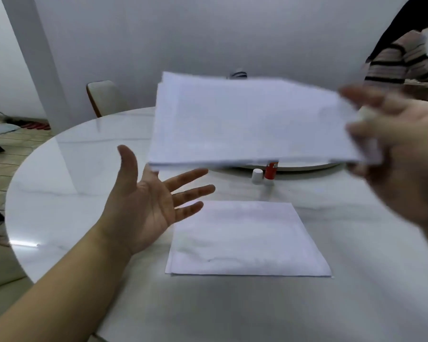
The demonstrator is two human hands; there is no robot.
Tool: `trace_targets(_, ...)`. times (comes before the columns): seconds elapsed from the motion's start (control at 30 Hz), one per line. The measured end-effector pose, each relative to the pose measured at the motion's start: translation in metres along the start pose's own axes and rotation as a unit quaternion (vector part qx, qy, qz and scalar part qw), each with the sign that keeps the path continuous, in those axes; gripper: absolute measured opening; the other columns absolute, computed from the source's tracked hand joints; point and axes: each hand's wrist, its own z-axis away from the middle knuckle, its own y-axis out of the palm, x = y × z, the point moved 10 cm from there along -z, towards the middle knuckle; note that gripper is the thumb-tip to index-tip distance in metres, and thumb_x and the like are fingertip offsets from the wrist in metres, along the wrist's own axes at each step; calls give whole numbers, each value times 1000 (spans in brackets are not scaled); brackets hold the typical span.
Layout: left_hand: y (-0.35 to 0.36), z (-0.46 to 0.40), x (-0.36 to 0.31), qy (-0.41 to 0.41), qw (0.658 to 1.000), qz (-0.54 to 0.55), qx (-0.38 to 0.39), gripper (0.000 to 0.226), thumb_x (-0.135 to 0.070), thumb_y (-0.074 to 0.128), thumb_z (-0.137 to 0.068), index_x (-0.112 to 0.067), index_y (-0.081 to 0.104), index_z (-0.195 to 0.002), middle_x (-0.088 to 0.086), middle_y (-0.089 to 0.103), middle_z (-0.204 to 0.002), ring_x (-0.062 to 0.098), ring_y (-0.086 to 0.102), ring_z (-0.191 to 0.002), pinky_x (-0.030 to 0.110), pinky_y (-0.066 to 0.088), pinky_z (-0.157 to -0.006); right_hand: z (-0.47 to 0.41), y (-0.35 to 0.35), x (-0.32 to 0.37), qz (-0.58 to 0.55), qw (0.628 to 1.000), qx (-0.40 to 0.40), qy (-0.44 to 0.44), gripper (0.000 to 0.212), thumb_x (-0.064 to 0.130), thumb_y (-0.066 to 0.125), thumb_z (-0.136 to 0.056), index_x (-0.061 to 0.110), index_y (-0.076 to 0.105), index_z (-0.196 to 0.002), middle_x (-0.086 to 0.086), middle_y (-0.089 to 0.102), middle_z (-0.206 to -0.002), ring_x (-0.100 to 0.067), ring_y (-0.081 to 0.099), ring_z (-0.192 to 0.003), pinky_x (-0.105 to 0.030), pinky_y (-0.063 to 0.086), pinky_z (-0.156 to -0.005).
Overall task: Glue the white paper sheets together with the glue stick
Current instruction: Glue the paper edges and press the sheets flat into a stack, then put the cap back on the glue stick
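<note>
White paper sheets (pixel 252 122) were held as a stack above the table (pixel 59 174), pinched at one edge by right-hand fingers (pixel 371 134). The left hand (pixel 146 201) hovered open, empty. Lower squarely onto the flat sheet (pixel 245 240); glue stick (pixel 271 172) stood beyond.

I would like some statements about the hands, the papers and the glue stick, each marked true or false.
1. The right hand holds a stack of white sheets above the table. True.
2. The left hand grips the glue stick. False: it is open and empty; the glue stick stands on the table.
3. The glue stick's white cap is on it. False: the cap stands beside it.
4. A second lot of white paper lies flat on the table. True.
</note>
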Motion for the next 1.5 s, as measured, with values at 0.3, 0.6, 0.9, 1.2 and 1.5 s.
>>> trace_targets(0.3,-53,-1,17,-50,926,-321,-194,40,-10,71,-78,-21,60,-115,6,69,-92,22,72,-74,36,59,-69,42,-24,-134,198,941,40,273,27,5,62,-84,24,70,-99,-9,66,-78,-22,58,-61,-32,52,-50)
trace_targets(0.6,-49,-7,3,3,847,-484,-220,45,-18,65,-83,-30,52,-125,-6,61,-98,10,61,-87,20,42,-71,33,-28,-130,295,933,12,206,25,11,78,-74,23,66,-93,-6,67,-73,-17,56,-56,-28,40,-52)
trace_targets(0.9,-44,-12,7,3,819,-540,-193,52,-9,65,-82,-26,52,-129,-5,62,-106,11,59,-94,20,39,-83,36,-32,-136,320,926,13,200,33,8,81,-69,22,67,-95,-13,70,-80,-24,62,-63,-31,47,-61)
trace_targets(1.2,-40,-14,9,-5,753,-632,-183,47,-20,61,-87,-18,49,-132,-3,55,-107,13,51,-95,20,33,-83,34,-35,-133,372,912,11,174,23,15,80,-71,24,68,-89,-4,67,-79,-18,60,-67,-24,41,-51)
trace_targets(1.5,-41,-14,12,-7,734,-655,-181,52,-26,60,-85,-22,43,-134,2,51,-122,16,51,-99,21,35,-85,23,-26,-118,451,881,13,141,28,31,74,-76,24,63,-101,3,57,-83,-12,54,-72,-25,38,-55)
